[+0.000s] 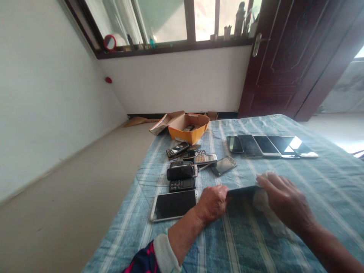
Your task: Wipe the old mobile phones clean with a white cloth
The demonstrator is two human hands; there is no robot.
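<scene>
A dark phone (243, 190) is held tilted above the striped cloth, seen nearly edge-on. My left hand (213, 203) is closed round its left end. At its other end my right hand (284, 197) is closed on a whitish wiping cloth (263, 199), pressed against the phone; the cloth's lower part hangs down, blurred. Just left of my left hand lies a large white phone (174, 206) with a black screen. Beyond it, several older phones lie in a loose pile, among them a black keypad phone (182, 184) and a silver keypad phone (205, 158).
An orange cardboard box (186, 135) with its lid open stands at the far edge, a phone inside. Several phones lie side by side in a row at the back right, including a white-edged phone (266, 145). A blue striped cloth (318, 189) covers the surface.
</scene>
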